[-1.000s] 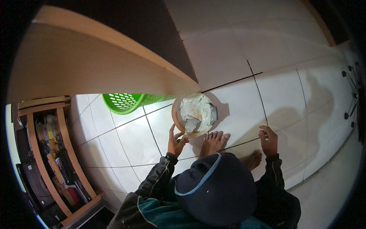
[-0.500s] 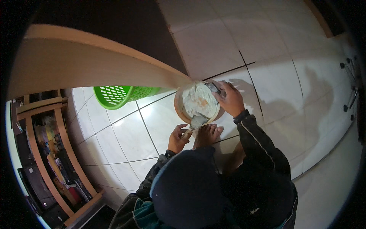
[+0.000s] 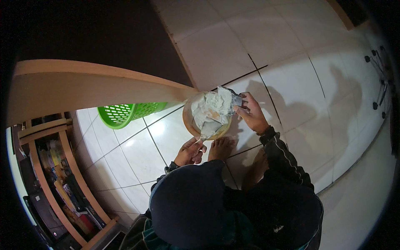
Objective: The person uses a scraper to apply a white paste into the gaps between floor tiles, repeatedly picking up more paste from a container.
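A round tan bowl (image 3: 188, 119) of thick white paste (image 3: 203, 109) sits on the tiled floor in front of my bare foot (image 3: 222, 148). My left hand (image 3: 190, 151) is closed round the handle of a putty knife, whose paste-smeared blade (image 3: 211, 128) rests in the near side of the bowl. At the bowl's right rim my right hand (image 3: 253, 114) pinches a flat grey scraper (image 3: 237, 100). A lump of white paste (image 3: 225, 99) covers the scraper's face. Paste hides much of both tools.
A wooden panel edge (image 3: 104, 83) runs just beyond the bowl, with a green perforated basket (image 3: 121, 116) beneath it. On the left stands a wooden shelf unit (image 3: 71, 175) full of assorted items. A thin-legged metal stand (image 3: 379, 83) is at the far right.
The scraper in my right hand now carries a large lump of paste at the bowl's far right. The putty knife's blade reaches into the paste at the near side. The whole view has shifted slightly.
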Tool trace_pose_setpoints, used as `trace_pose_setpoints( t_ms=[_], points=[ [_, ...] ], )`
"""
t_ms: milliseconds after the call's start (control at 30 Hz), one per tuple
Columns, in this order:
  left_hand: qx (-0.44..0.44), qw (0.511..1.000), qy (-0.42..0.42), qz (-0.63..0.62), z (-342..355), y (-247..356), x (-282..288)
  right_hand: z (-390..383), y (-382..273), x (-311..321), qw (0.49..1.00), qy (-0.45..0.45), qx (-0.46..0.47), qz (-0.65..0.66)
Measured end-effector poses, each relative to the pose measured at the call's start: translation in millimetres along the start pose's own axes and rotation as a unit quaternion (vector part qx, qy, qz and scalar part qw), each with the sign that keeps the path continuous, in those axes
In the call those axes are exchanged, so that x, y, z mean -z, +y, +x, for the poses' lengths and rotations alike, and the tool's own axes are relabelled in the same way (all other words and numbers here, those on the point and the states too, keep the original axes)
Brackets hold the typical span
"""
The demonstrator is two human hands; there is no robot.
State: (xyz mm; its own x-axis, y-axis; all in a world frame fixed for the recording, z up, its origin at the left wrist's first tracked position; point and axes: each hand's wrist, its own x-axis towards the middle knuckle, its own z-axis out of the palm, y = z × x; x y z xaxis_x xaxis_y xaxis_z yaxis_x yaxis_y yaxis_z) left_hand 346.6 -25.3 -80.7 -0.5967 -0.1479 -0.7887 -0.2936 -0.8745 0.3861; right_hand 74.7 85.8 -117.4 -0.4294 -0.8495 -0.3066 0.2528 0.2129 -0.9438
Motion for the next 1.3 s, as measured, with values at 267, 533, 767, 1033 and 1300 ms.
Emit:
trace_pose_setpoints(
  t_ms=[267, 533, 767, 1033, 1300],
  points=[
    [-0.013, 0.999, -0.027, 0.041, -7, 26, -22, -22, -32, -19, 0.985, -0.01, 0.138, -0.107],
    [-0.051, 0.997, -0.043, 0.039, -17, 36, -31, -24, -27, -29, 0.939, -0.035, 0.269, -0.213],
    [-0.069, 0.996, -0.023, 0.044, -28, 26, -31, -21, -17, -30, 0.928, -0.032, 0.314, -0.199],
    [-0.086, 0.995, -0.005, 0.041, -34, 6, -20, -25, 13, -27, 0.927, -0.043, 0.285, -0.241],
    [-0.082, 0.996, -0.018, 0.014, -44, 3, -20, -28, 27, -11, 0.959, -0.041, 0.142, -0.24]
  ],
)
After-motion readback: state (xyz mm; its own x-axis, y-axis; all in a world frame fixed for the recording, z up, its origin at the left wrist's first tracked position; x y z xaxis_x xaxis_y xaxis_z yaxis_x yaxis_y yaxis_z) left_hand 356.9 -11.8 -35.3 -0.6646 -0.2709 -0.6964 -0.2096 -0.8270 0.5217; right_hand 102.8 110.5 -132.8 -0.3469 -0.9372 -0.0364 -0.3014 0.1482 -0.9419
